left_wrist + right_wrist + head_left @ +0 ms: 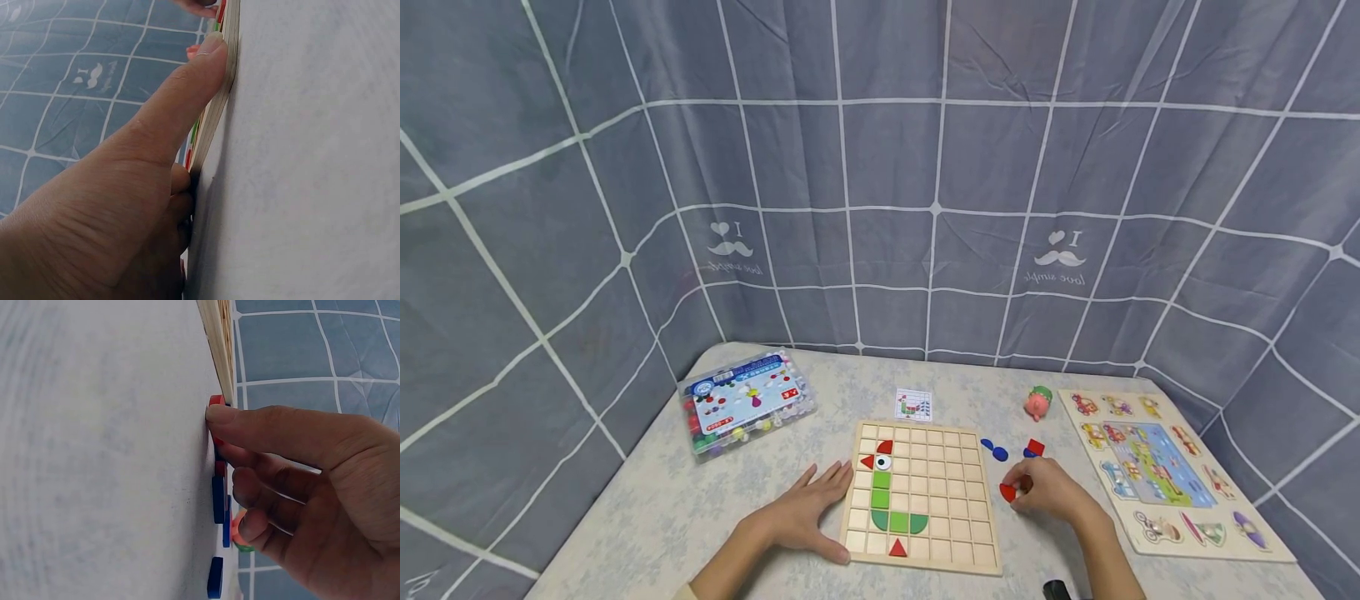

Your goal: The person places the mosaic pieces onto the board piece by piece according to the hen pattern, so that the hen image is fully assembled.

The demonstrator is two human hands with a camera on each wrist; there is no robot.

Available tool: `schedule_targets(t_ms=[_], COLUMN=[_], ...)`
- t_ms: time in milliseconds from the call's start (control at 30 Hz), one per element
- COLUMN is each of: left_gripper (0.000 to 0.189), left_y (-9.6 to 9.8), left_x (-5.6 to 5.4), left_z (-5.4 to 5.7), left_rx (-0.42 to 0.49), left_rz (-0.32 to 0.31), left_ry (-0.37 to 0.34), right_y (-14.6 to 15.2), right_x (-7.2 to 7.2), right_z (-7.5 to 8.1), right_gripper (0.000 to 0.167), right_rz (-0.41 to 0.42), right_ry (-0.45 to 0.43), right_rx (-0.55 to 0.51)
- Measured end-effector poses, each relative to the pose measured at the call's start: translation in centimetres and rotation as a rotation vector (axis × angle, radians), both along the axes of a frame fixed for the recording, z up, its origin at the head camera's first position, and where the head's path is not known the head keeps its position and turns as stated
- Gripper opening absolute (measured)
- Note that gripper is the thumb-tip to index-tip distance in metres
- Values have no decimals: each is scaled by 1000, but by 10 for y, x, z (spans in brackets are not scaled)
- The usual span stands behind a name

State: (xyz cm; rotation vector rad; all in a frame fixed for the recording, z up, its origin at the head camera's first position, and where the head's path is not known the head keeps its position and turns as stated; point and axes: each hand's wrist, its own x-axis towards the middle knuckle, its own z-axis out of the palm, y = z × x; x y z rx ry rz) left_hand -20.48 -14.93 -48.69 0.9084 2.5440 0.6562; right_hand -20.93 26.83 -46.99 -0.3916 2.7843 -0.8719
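Now the right hand (1047,490) pinches a red piece (1007,492) near the board (955,512)'s right rim, low right of centre; the left hand (808,512) lies with fingers extended, touching the board's left edge. A slack pinch could drop the piece, the raised rim could catch it, and a bump might jog the laid pieces. Unfilled squares leave room leftward; blue discs (1000,454) crowd above, the puzzle (1276,550) at far right.
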Motion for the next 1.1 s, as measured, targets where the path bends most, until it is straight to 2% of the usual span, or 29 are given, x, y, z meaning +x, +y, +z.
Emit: schedule_targets(t_ms=[200,567,800,1100], left_gripper=[116,116,116,116], left_y=[1,1,0,-1], left_x=[0,-1,-1,-2], left_z=[-1,-2,-1,-4], left_rx=[-3,-14,-6,-9], left_rz=[-6,-5,-4,-6], left_ry=[15,16,2,9], right_y=[0,-10,-31,-73], right_x=[1,5,8,5], right_z=[1,5,15,20], right_gripper=[21,22,20,21], right_rz=[0,-49,39,117], right_ry=[-4,-15,29,15], right_rx=[0,-24,-69,-81])
